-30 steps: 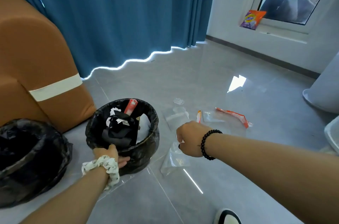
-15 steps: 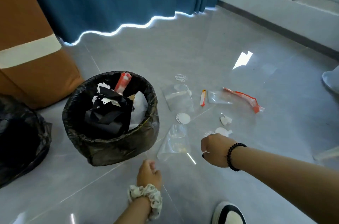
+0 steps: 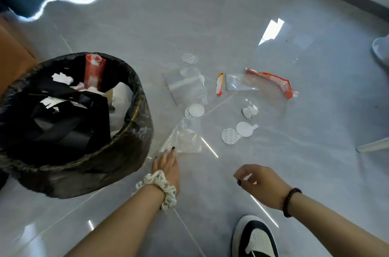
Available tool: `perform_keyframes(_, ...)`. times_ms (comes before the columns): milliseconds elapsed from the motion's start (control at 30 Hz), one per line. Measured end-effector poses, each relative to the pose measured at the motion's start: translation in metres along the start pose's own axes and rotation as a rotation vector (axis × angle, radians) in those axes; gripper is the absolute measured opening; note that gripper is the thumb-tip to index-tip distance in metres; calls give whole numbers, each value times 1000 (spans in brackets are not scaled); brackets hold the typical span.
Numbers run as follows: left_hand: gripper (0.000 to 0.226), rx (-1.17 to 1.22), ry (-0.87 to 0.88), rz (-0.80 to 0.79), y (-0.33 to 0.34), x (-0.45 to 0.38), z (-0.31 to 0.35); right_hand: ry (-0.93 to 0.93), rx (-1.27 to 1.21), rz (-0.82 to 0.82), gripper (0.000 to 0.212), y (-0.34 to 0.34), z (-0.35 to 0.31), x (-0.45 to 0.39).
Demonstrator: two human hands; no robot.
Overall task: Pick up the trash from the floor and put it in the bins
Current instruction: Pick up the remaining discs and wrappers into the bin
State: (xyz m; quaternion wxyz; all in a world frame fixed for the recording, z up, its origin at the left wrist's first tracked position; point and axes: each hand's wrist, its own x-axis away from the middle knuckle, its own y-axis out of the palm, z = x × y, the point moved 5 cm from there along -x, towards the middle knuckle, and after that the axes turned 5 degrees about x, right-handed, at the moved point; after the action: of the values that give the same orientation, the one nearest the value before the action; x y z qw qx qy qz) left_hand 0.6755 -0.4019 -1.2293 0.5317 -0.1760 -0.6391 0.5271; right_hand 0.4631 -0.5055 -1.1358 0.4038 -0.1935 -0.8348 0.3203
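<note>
**Risk: thin film slipping at pickup**

Left hand (image 3: 166,162) lay flat, fingers extended, touching the crumpled clear plastic bag (image 3: 183,139) on the floor just beside the black-lined round bin (image 3: 134,97). Right hand (image 3: 259,183) hung loosely curled, empty. Judged: glossy tile could let the film slide away ungripped.

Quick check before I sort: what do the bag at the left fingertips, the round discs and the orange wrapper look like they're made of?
Clear bag: thin transparent plastic film, glossy; the floor shows through it and it glints.
Round discs: probably paper or foil seal liners, matte white, flat, some with a printed dot pattern; the material is uncertain.
Orange wrapper: shiny printed plastic film, crinkled.
The left hand touches the bag's corner.
</note>
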Motion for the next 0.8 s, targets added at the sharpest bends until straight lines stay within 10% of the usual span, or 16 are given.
perform_keyframes(300,32,-43,89,106,-14,11,9,43,-344,79,14,11,2,5)
perform_keyframes(800,65,-309,239,44,-27,-14,11,164,-543,140,11,15,43,30)
